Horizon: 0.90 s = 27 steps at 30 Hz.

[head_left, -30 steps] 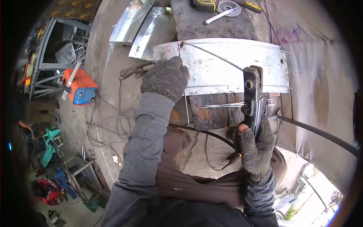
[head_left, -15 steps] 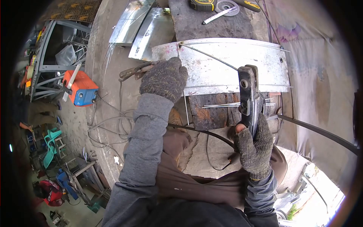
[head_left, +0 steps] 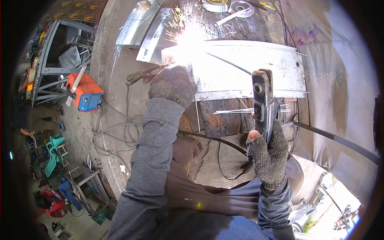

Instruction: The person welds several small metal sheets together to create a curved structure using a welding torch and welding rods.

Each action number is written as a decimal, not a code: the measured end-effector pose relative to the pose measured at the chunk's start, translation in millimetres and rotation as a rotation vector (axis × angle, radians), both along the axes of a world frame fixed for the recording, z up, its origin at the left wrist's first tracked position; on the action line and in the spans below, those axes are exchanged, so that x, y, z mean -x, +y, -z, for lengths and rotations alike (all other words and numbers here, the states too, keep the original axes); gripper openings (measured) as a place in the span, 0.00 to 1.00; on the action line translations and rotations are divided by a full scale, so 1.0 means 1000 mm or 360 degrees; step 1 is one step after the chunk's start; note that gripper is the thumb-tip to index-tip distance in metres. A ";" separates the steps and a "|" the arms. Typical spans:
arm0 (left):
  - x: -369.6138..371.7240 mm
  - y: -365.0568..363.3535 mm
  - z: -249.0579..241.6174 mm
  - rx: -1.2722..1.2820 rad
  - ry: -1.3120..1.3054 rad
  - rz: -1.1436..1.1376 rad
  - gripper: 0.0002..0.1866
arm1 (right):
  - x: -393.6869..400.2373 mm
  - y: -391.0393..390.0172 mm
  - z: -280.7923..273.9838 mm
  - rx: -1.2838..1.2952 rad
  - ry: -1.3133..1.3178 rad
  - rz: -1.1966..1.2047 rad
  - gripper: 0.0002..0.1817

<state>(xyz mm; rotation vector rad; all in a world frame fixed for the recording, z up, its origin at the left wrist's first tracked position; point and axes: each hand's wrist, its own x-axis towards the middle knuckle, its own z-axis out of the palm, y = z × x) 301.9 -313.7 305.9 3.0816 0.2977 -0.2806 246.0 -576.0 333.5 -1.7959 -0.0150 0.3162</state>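
with the middle of the view as the clock's centre, the right hand [head_left: 269,162], gloved with bare fingertips, sits at four o'clock, its fingers clamped round a black electrode holder [head_left: 260,92] that points up to between two and three; from the holder's head a thin rod [head_left: 230,63] slants towards ten o'clock across a curved metal panel [head_left: 248,85] at two, its far tip lost in a white glare [head_left: 188,42] at twelve, with orange sparks [head_left: 178,24] flying up from it. the left hand [head_left: 174,86], gloved too, is at eleven, by the panel's nine o'clock end and just below the glare; its fingers are hidden, so i cannot tell whether they grip anything. a worn clamp [head_left: 138,76] lies beside it at ten, an orange and blue box [head_left: 86,96] sits between nine and ten, and a cutting disc [head_left: 242,8] lies at one
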 end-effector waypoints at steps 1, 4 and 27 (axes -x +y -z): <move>-0.004 -0.003 -0.003 0.0148 0.0040 -0.0162 0.15 | 0.000 0.000 -0.001 0.0001 0.0000 0.0000 0.18; -0.001 0.000 0.004 0.0013 0.0005 0.0007 0.14 | -0.001 0.002 -0.004 0.0010 0.0070 -0.0022 0.18; -0.002 -0.002 -0.003 0.0277 0.0064 -0.0261 0.17 | -0.002 0.004 -0.007 0.0041 -0.0049 -0.0018 0.16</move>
